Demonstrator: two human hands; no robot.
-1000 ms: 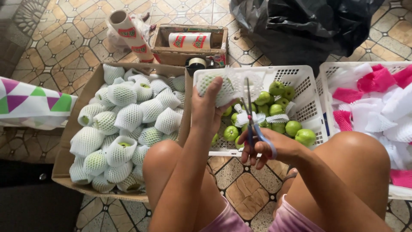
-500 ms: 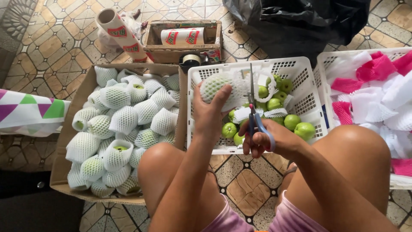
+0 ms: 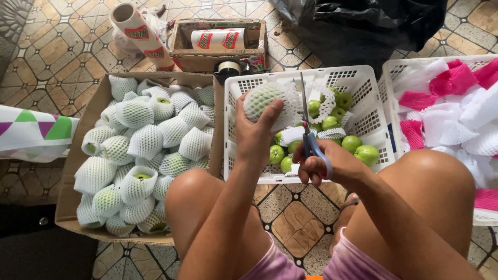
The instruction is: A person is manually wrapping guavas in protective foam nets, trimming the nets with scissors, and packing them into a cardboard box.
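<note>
Gripping a green guava in white foam netting with my left hand, I hold it above the white plastic basket. My right hand clenches blue-handled scissors, blades upright beside the fruit.

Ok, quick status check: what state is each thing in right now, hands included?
Left hand: gripping a net-wrapped guava, raised over the white basket.
Right hand: holding scissors, blades pointing up and closed.
White basket: partly filled with bare green guavas.
Cardboard box: open, packed with netted guavas.
Right crate: holding pink and white foam nets.
</note>
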